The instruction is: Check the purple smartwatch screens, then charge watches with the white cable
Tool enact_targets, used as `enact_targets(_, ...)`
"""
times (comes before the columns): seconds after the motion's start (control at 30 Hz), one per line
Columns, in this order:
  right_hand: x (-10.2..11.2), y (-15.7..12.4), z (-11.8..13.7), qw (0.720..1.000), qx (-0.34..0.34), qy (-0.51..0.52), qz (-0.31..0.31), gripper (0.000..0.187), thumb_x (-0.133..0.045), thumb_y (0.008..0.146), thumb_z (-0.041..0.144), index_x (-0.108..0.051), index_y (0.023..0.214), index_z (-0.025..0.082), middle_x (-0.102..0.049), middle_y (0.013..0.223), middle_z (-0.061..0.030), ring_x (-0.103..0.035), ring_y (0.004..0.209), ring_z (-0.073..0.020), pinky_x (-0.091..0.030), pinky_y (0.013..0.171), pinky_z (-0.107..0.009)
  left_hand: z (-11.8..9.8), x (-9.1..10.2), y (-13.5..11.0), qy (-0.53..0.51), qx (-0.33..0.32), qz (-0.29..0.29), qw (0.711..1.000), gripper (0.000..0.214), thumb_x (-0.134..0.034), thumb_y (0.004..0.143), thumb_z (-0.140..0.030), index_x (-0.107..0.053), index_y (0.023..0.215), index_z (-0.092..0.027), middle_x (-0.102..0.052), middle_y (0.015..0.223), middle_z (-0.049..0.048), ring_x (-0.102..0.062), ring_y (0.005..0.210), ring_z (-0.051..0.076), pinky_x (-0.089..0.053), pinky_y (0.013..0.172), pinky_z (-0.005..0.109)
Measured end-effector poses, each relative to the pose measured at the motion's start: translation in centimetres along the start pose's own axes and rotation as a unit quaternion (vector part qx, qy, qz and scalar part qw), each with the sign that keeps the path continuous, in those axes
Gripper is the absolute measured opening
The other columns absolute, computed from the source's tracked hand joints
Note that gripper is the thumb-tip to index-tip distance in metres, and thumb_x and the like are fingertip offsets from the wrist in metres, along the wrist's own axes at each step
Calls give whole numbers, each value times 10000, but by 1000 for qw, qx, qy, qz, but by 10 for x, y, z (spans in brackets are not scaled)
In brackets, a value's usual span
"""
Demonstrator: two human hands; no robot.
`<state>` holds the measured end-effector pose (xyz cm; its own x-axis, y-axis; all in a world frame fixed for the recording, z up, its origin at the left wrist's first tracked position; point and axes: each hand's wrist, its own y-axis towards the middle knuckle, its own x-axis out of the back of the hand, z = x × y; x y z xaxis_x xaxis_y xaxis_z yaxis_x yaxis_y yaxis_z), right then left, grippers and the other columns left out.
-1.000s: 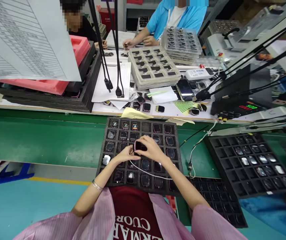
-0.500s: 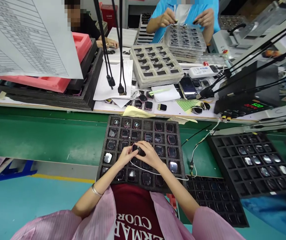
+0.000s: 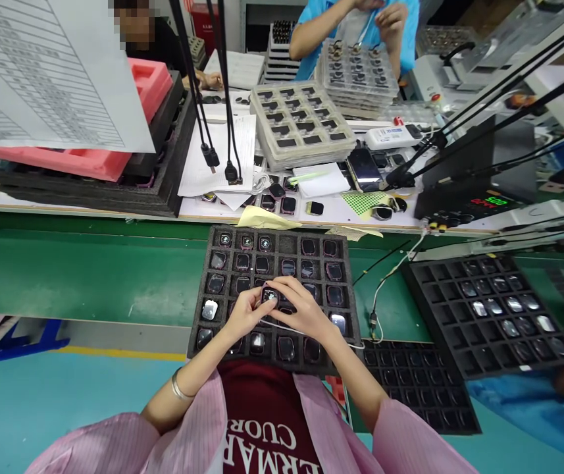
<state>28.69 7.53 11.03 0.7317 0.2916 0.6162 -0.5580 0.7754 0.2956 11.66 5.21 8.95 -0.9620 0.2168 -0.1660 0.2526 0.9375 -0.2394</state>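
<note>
Between my two hands, over the middle of a black foam tray (image 3: pixel 289 245), is a smartwatch case (image 3: pixel 269 294) without a strap. Its screen is lit. My left hand (image 3: pixel 247 313) pinches it from the left, thumb at the lower edge. My right hand (image 3: pixel 302 308) curls round its top and right side. A thin white cable (image 3: pixel 286 326) runs from beneath my hands toward the tray's lower right. More strapless watch cases fill most tray cells around; three in the far left row, such as this watch (image 3: pixel 246 242), have lit screens.
A bench shelf ahead carries a stack of clear blister trays (image 3: pixel 306 148), papers, loose watches and a black power supply (image 3: pixel 469 178). Black cables (image 3: pixel 230 131) hang above it. More foam trays (image 3: pixel 499 316) lie at right beside a person's blue sleeve. Co-workers sit opposite.
The watch screen in my hands was dark and is now lit. My hands stay around it. The co-worker in blue opposite has raised their hands from the blister tray.
</note>
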Motion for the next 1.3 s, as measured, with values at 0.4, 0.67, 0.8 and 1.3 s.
enact_targets(0.4,4,2,-7,999,-8,-6,31,412,-622,871,269,-505,1258,189,-560,1138,-123,-555,1048,-262,-478,914,-459,3,-4,4,5,-4,-3,1000,458,-645,756,-542,-646,917,-113,-529,712,10,-430,650,147,-354,623,256)
enact_targets(0.67,7,3,-14,999,1,-18,36,391,-617,869,247,-515,1240,178,-570,1079,-112,-562,978,-249,-491,856,-426,14,-7,11,0,-20,1,1000,425,-604,794,-529,-638,890,-117,-541,715,17,-446,655,151,-372,624,259)
enact_targets(0.8,9,3,-23,999,0,-33,43,389,-617,869,254,-524,1238,171,-574,1076,-119,-563,972,-260,-486,841,-429,25,-10,18,7,-30,-6,1000,447,-599,796,-537,-636,944,-118,-576,775,36,-482,712,173,-403,668,274)
enact_targets(1.3,25,23,-102,993,-66,-100,24,423,-667,858,322,-522,1233,193,-553,1100,-103,-539,1045,-264,-470,886,-402,78,-21,57,3,5,18,1000,509,-621,788,-527,-537,1101,-135,-619,1041,94,-567,959,223,-458,874,353)
